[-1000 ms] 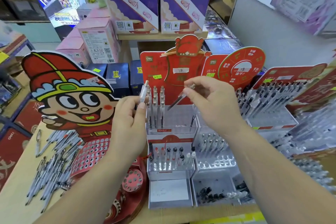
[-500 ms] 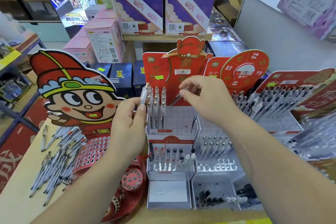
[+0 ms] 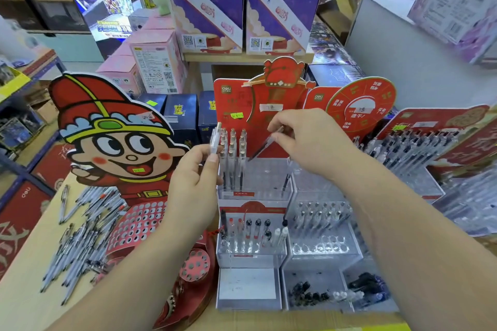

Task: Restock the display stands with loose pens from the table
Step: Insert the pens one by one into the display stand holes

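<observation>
Fingers (image 3: 279, 135) of the right hand (image 3: 309, 142) pinch one pen (image 3: 265, 145) near its top, slanted, its dark tip aimed down-left over the clear top tier of the red stand (image 3: 252, 177). Fingers of the left hand (image 3: 193, 185) are closed round another pen (image 3: 215, 140), held upright just left of the row of pens (image 3: 232, 153) already standing in that tier.

The step in hand looks like slotting: the right-hand pen is poised above the stand, not yet in a hole. The next move likely calls for righting the pen to vertical, lining its tip with a free hole to the right of the standing row, and lowering it without knocking its neighbours; the left-hand pen would follow.

Left of the stand, past the cartoon cutout (image 3: 113, 137), a heap of loose pens (image 3: 78, 236) lies on the desk (image 3: 24, 301), so much of the restocking seems left.
</observation>
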Motion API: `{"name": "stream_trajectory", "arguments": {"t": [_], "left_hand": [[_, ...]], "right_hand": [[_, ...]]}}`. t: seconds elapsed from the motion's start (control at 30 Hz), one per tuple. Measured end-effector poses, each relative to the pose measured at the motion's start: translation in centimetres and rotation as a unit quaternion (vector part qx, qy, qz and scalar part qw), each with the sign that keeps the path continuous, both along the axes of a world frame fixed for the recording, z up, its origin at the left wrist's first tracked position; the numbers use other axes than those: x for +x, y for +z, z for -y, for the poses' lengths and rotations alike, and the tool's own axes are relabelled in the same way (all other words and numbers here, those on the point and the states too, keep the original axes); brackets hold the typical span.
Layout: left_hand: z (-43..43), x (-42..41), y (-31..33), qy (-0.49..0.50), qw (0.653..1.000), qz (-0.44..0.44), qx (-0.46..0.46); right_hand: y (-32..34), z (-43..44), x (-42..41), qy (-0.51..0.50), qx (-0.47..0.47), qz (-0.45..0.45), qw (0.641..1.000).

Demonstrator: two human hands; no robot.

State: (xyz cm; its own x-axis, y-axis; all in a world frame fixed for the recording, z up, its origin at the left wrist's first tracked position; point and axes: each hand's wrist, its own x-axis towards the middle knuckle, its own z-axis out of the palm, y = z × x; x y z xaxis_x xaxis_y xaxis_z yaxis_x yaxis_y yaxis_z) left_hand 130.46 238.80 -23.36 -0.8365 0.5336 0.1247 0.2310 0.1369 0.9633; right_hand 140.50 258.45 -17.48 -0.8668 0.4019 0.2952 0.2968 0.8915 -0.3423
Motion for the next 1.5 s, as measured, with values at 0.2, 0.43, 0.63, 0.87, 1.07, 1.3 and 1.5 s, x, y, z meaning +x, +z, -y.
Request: {"name": "stream_trajectory", "arguments": {"t": [0.2, 0.43, 0.63, 0.87, 1.07, 1.3, 1.5], "left_hand": [[0.1, 0.0, 0.1, -0.003, 1.0, 0.001, 0.001], [0.2, -0.1, 0.1, -0.007, 1.0, 0.005, -0.003], [0.1, -0.2, -0.1, -0.009, 1.0, 0.013, -0.003], [0.3, -0.4, -0.2, -0.012, 1.0, 0.012, -0.005], [0.6, -0.4, 0.3, -0.021, 1.0, 0.005, -0.015], [0.5, -0.6, 0.0, -0.027, 1.0, 0.007, -0.012], [0.3, -0.7, 0.0, -0.024, 1.0, 0.011, -0.012]], "right_hand": [[-0.5, 0.5, -0.3, -0.01, -0.039, -0.043, 0.998], [-1.6, 1.0, -0.7, -0.033, -0.108, -0.109, 0.988], [-2.5, 2.0, -2.3, -0.041, -0.072, -0.078, 0.993], [-2.4, 2.3, -3.4, -0.062, -0.028, -0.036, 0.997], [-2.4, 1.9, -3.4, -0.058, -0.05, -0.019, 0.997], [-2.1, 1.8, -3.6, -0.074, -0.048, -0.003, 0.996], [-1.8, 1.6, -3.8, -0.08, -0.087, 0.014, 0.993]]}}
